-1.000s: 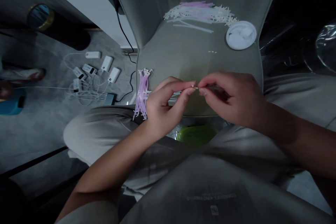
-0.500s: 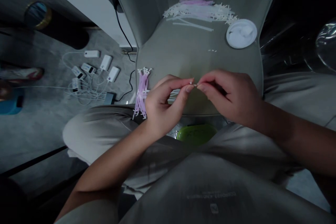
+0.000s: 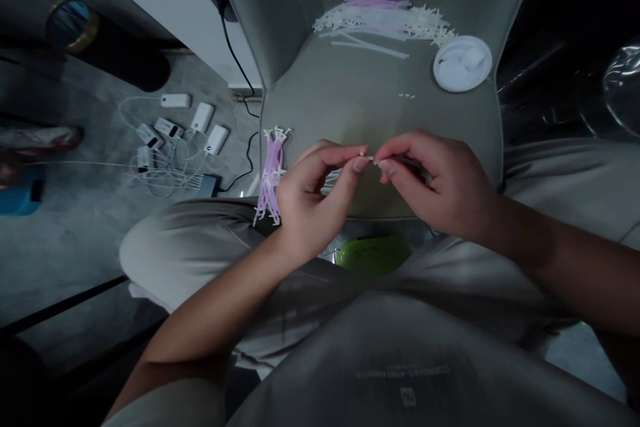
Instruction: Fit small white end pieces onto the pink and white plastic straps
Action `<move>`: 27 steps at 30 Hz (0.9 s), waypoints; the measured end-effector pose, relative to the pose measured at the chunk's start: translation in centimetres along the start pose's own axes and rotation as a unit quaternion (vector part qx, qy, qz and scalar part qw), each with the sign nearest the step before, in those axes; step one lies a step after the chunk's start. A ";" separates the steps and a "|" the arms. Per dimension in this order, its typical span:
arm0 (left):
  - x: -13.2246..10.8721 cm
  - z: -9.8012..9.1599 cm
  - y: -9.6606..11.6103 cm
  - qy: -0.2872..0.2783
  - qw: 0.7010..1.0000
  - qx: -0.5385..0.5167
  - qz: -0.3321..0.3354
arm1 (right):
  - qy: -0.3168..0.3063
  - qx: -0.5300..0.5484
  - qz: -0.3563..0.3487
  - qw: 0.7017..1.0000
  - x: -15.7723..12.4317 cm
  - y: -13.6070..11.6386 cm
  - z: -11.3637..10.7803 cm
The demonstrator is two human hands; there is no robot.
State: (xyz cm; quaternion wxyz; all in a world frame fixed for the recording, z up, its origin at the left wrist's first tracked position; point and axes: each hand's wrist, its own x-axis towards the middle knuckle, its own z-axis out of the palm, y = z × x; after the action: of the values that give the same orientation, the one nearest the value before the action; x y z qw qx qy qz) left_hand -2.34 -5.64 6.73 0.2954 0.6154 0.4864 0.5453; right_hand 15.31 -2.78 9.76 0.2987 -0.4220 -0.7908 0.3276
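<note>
My left hand [image 3: 310, 203] and right hand [image 3: 440, 190] meet low over the seat of a grey upholstered chair [image 3: 340, 107], both nearly closed, each thumb and forefinger pinching in from one side on a tiny white plastic piece [image 3: 370, 158]. It's so small that my fingertips hide most of it, and I can't tell its exact shape. I'm holding it this way, I'd judge, because a piece that small needs just the tips of 2 fingers from each side, with the other fingers curled out of the way. A bundle of pink-and-white plastic strips [image 3: 270, 177] lies along the seat's left edge, just beside my left hand, which seems to keep it within a short reach. A looser pile of the same strips [image 3: 385, 20] sits farther off, at the back of the seat, near a round white lid [image 3: 463, 63] holding something white. A few tiny white bits [image 3: 407, 95] lie on the bare seat between them, apparently set apart from the piles. A green container [image 3: 374, 257] sits below the seat's front edge, between my knees, under my hands.
</note>
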 end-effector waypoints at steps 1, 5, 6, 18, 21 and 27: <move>0.0 0.0 -0.1 0.003 1.000 -0.003 -0.002 | 0.002 -0.001 -0.003 1.000 0.0 0.1 0.0; 0.0 0.2 -0.3 0.019 0.999 -0.025 -0.007 | 0.007 -0.018 -0.007 1.000 0.1 0.3 0.1; 0.0 0.3 -0.3 0.021 0.999 -0.030 -0.008 | 0.011 -0.022 -0.003 1.000 0.0 0.3 0.1; -0.4 0.4 -0.3 0.009 0.999 -0.017 -0.035 | 0.004 -0.001 0.010 1.000 -0.4 0.6 0.1; -0.3 0.4 -0.1 0.000 0.999 -0.029 -0.039 | -0.010 0.013 0.010 1.000 -0.5 0.8 0.3; -0.2 0.5 0.4 -0.007 0.997 -0.058 -0.050 | -0.017 0.025 -0.009 0.999 -0.6 0.9 0.6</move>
State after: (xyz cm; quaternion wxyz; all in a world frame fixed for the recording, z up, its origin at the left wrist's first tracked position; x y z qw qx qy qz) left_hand -1.71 -5.87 6.92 0.3609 0.5758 0.4819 0.5531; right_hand 15.56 -3.09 8.61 0.2986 -0.4018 -0.7909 0.3519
